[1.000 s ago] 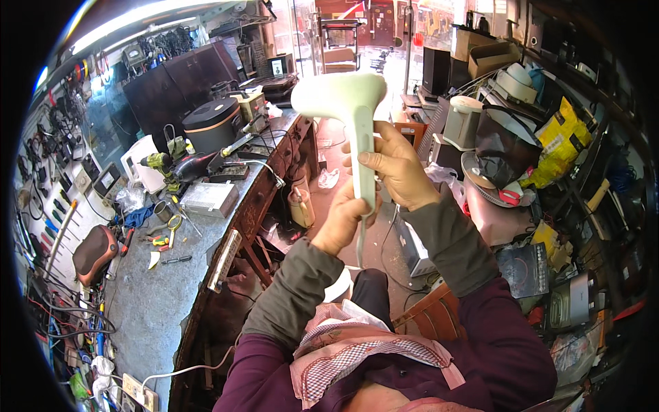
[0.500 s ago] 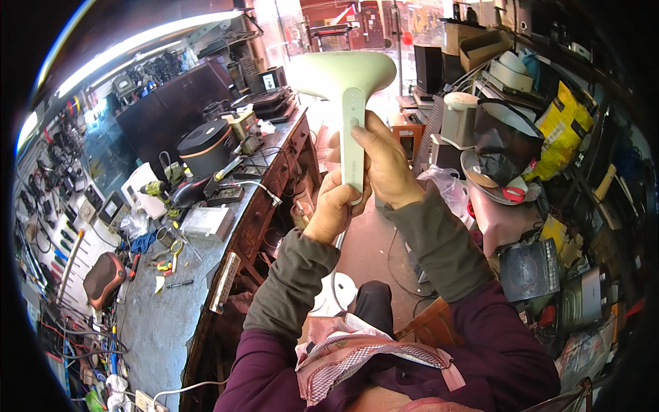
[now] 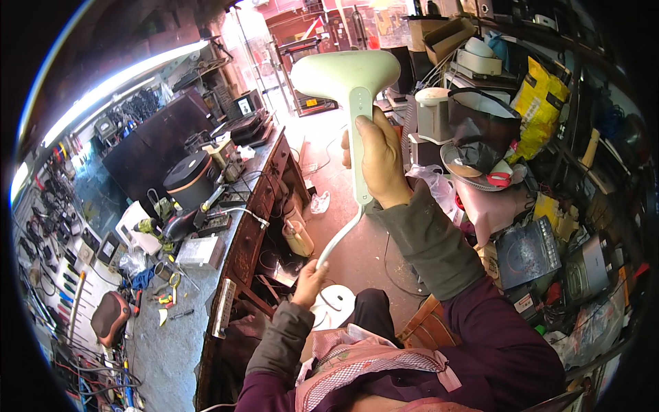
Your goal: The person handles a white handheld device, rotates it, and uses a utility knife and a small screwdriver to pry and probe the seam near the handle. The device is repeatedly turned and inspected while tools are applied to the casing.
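A pale green handheld garment steamer (image 3: 345, 74), with a wide head and a slim handle, is held upright in front of me. My right hand (image 3: 382, 159) is wrapped round its handle from the right, the thumb on the handle's front near the buttons. From the handle's lower end a pale hose (image 3: 341, 237) curves down to the left. My left hand (image 3: 310, 283) is closed round this hose, lower down and apart from the handle. Below it, a white round object (image 3: 341, 302) with a dark hole is partly hidden by my leg and clothing.
On the left stands a blue-topped workbench (image 3: 165, 357) with a black round cooker (image 3: 189, 173), a green drill (image 3: 152, 226), a brown massage cushion (image 3: 110, 318) and hand tools. To the right are piled appliances, a yellow bag (image 3: 539, 106) and a dark flat hotplate (image 3: 527, 255).
My left hand has left the handle's lower end and moved down and left onto the hose. My right hand keeps hold of the steamer. The view has turned slightly to the right.
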The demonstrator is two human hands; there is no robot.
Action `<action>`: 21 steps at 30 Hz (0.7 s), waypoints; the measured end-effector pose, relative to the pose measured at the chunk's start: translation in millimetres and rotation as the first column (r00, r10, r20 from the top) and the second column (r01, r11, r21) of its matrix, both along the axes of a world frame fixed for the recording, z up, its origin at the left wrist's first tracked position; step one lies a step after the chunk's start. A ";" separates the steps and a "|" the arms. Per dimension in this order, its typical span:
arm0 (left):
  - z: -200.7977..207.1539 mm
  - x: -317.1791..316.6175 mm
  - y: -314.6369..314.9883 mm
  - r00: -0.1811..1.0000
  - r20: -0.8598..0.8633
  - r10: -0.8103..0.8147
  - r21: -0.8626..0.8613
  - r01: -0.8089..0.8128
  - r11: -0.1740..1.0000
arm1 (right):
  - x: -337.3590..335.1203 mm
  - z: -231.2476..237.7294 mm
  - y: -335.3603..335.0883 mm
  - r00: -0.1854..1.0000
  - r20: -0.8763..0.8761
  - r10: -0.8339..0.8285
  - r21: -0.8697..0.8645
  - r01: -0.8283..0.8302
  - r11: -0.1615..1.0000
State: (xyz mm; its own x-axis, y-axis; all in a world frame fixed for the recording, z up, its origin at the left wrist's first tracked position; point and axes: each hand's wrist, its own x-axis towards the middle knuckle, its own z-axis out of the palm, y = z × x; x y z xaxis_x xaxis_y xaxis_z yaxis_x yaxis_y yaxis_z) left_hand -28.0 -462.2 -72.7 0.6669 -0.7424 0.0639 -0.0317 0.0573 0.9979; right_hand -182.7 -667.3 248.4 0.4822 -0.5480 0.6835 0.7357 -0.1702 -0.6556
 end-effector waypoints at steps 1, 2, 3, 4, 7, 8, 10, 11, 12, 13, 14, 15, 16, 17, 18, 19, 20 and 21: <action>21.2 -2.9 6.7 0.997 -0.045 0.055 -0.008 -0.056 0.998 | -0.3 -0.1 -4.6 0.999 0.031 -0.031 -0.048 0.033 0.998; 42.7 -5.1 14.6 0.991 0.030 0.130 -0.041 -0.128 0.991 | -2.5 0.4 -5.0 0.999 0.011 -0.043 -0.044 0.044 0.998; 61.3 -2.4 18.5 0.982 0.105 0.155 -0.104 -0.144 0.984 | -10.6 6.7 -4.3 0.998 -0.009 -0.061 -0.048 0.061 0.997; 78.5 2.6 24.5 0.966 0.179 0.188 -0.166 -0.159 0.973 | -16.4 10.8 -3.3 0.997 -0.028 -0.075 -0.050 0.074 0.996; 143.4 5.0 48.4 0.832 0.432 0.350 -0.249 -0.262 0.932 | -23.1 16.9 -5.8 0.997 -0.013 -0.070 -0.051 0.070 0.996; 161.0 6.2 52.4 0.723 0.544 0.425 -0.303 -0.303 0.904 | -25.9 19.0 -7.9 0.998 -0.004 -0.068 -0.049 0.068 0.997; 201.7 -4.5 63.7 0.581 0.637 0.507 -0.392 -0.323 0.862 | -30.1 20.4 -7.4 0.999 0.011 -0.045 0.020 0.045 0.999; 217.9 -9.1 68.6 0.505 0.677 0.536 -0.428 -0.322 0.844 | -29.9 20.0 -9.5 0.999 0.026 -0.039 0.028 0.038 0.999; 230.7 -10.9 74.6 0.423 0.709 0.564 -0.465 -0.321 0.825 | -29.3 19.7 -10.6 0.999 0.041 -0.029 0.036 0.027 0.999; 243.6 -8.6 83.7 0.274 0.789 0.551 -0.485 -0.273 0.831 | -29.2 19.7 -10.5 0.999 0.042 -0.008 0.058 0.006 0.998; 257.5 -12.6 88.4 0.197 0.790 0.581 -0.521 -0.285 0.805 | -29.4 20.0 -10.5 0.999 0.044 0.012 0.079 -0.016 0.997; 275.0 -22.0 91.9 0.107 0.812 0.573 -0.534 -0.260 0.805 | -29.8 20.2 -10.9 0.999 0.044 0.029 0.097 -0.034 0.995; 290.1 -29.5 94.6 0.012 0.828 0.561 -0.543 -0.235 0.806 | -29.9 20.0 -11.8 0.997 0.055 0.052 0.123 -0.059 0.991; 299.4 -26.0 98.1 -0.099 0.827 0.553 -0.561 -0.199 0.804 | -29.8 20.0 -13.2 0.995 0.067 0.075 0.148 -0.084 0.985; 312.0 -31.0 97.2 -0.155 0.807 0.570 -0.589 -0.150 0.794 | -30.1 19.9 -14.4 0.992 0.078 0.097 0.174 -0.109 0.979; 323.4 -33.0 99.2 -0.232 0.794 0.561 -0.598 -0.133 0.791 | -30.4 20.0 -13.3 0.990 0.086 0.108 0.187 -0.122 0.975; 334.1 -32.9 101.0 -0.306 0.776 0.551 -0.605 -0.114 0.788 | -31.6 20.4 -11.6 0.989 0.094 0.118 0.199 -0.134 0.971; 344.2 -32.1 101.1 -0.333 0.765 0.552 -0.607 -0.083 0.791 | -32.6 20.9 -10.2 0.986 0.103 0.128 0.211 -0.147 0.966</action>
